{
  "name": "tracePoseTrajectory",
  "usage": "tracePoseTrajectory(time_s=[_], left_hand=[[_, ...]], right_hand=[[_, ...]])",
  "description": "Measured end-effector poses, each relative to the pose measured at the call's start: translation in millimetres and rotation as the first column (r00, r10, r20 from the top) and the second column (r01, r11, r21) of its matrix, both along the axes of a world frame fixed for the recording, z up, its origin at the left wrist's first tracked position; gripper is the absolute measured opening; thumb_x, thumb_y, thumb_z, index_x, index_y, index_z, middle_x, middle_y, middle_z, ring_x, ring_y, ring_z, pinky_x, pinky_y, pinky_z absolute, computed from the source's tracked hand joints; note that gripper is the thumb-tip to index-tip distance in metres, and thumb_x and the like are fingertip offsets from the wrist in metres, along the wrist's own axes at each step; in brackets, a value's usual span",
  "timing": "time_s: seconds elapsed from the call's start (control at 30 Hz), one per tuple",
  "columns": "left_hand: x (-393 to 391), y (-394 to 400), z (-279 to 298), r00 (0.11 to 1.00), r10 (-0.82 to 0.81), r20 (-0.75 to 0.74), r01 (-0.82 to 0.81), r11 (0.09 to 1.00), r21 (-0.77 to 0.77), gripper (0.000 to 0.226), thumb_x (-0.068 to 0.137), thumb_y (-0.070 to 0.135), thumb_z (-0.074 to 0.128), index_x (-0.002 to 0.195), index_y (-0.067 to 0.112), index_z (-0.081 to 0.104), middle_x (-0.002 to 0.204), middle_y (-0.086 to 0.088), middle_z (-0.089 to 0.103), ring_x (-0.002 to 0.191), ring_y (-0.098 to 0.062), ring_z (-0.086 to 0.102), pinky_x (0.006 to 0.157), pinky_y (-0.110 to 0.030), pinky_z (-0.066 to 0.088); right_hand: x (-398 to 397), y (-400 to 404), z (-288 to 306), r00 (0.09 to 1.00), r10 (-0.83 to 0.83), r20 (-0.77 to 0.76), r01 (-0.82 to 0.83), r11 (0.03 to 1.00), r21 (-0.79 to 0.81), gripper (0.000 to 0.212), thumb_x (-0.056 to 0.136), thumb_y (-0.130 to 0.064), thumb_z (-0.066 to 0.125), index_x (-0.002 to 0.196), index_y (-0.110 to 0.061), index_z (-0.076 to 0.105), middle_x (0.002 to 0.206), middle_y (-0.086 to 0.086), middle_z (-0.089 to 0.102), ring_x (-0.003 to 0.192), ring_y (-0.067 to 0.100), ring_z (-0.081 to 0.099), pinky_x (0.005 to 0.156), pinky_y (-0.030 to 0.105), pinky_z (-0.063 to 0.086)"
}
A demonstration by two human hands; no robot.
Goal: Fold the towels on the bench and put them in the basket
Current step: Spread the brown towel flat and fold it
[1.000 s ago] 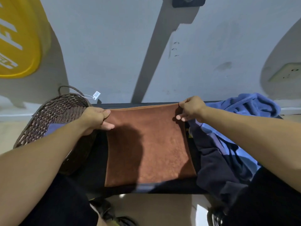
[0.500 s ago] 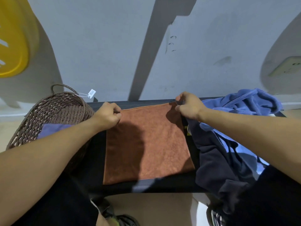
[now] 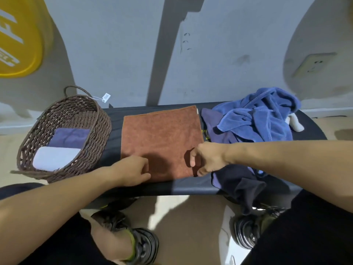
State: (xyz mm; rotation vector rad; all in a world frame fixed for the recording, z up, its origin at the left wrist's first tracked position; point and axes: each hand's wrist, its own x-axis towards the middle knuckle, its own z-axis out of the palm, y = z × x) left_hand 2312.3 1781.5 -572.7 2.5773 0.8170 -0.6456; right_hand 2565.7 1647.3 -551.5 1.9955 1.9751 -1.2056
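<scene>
A brown towel (image 3: 162, 136) lies flat and squared on the dark bench (image 3: 191, 185). My left hand (image 3: 133, 173) covers its near-left corner, fingers curled onto the cloth. My right hand (image 3: 208, 159) pinches the near-right corner between thumb and bent fingers. At the bench's left end stands a brown wicker basket (image 3: 99, 119) holding a folded purple towel (image 3: 70, 136) and a folded pale towel (image 3: 55, 157). A crumpled blue towel (image 3: 257, 115) and a dark navy towel (image 3: 238, 182) are heaped to the right of the brown one.
A grey wall rises straight behind the bench. A small white object (image 3: 296, 122) lies at the bench's far right end. The navy cloth hangs over the front edge. My shoes (image 3: 141, 245) stand on the floor below. A yellow sign (image 3: 19, 39) is at upper left.
Both hands have left the towel's far corners and come down to its near corners. The head has tilted down, so the basket's contents and my feet show.
</scene>
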Motion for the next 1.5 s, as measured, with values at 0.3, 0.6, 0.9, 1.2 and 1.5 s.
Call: tracePoseTrajectory(time_s=[0.3, 0.6, 0.9, 1.2, 1.5], left_hand=[[-63.8, -13.8, -14.6, 0.995, 0.098, 0.011, -0.099, 0.991, 0.088, 0.049, 0.077, 0.040, 0.076, 0.111, 0.027, 0.044, 0.105, 0.005, 0.042, 0.103, -0.018, 0.045, 0.082, -0.032, 0.046], [-81.0, 2.1, -18.8, 0.966, 0.154, 0.209, -0.169, 0.984, 0.055, 0.013, 0.085, 0.025, 0.070, 0.097, 0.025, 0.064, 0.103, 0.008, 0.058, 0.103, -0.015, 0.054, 0.093, -0.033, 0.044], [-84.2, -0.5, -14.4, 0.988, 0.044, 0.147, -0.066, 0.987, 0.149, 0.017, 0.088, 0.034, 0.065, 0.082, 0.024, 0.053, 0.096, 0.005, 0.054, 0.094, -0.017, 0.051, 0.082, -0.034, 0.045], [-77.6, 5.5, -3.8, 0.985, 0.138, 0.107, -0.147, 0.986, 0.082, 0.021, 0.096, 0.025, 0.050, 0.076, 0.025, 0.042, 0.085, 0.005, 0.055, 0.084, -0.020, 0.053, 0.074, -0.039, 0.043], [-79.3, -0.2, -3.5, 0.993, 0.033, -0.114, -0.037, 0.999, -0.036, 0.006, 0.085, 0.025, 0.069, 0.088, 0.028, 0.066, 0.081, 0.013, 0.054, 0.079, -0.012, 0.053, 0.071, -0.024, 0.040]], right_hand=[[-16.9, -35.3, -32.5, 0.971, 0.030, 0.239, -0.060, 0.991, 0.121, 0.053, 0.080, -0.042, 0.075, 0.118, -0.015, 0.051, 0.113, 0.004, 0.037, 0.106, 0.025, 0.042, 0.086, 0.042, 0.049], [-13.4, -38.2, -30.7, 0.929, 0.125, 0.350, -0.209, 0.954, 0.214, 0.031, 0.093, -0.030, 0.053, 0.117, -0.010, 0.054, 0.114, 0.007, 0.045, 0.105, 0.026, 0.046, 0.084, 0.043, 0.048], [-16.6, -33.8, -13.6, 0.869, 0.219, 0.443, -0.298, 0.947, 0.118, 0.034, 0.085, -0.017, 0.054, 0.118, -0.013, 0.063, 0.114, 0.008, 0.055, 0.103, 0.029, 0.056, 0.083, 0.039, 0.050], [-15.9, -22.7, 3.6, 0.933, 0.076, 0.352, -0.124, 0.986, 0.115, 0.014, 0.084, -0.022, 0.059, 0.090, -0.011, 0.064, 0.082, 0.008, 0.065, 0.078, 0.031, 0.061, 0.067, 0.032, 0.050], [-30.6, -34.4, 1.8, 0.933, 0.217, 0.287, -0.180, 0.972, -0.150, 0.022, 0.084, -0.027, 0.066, 0.074, -0.011, 0.055, 0.077, 0.006, 0.055, 0.072, 0.028, 0.052, 0.062, 0.033, 0.045]])
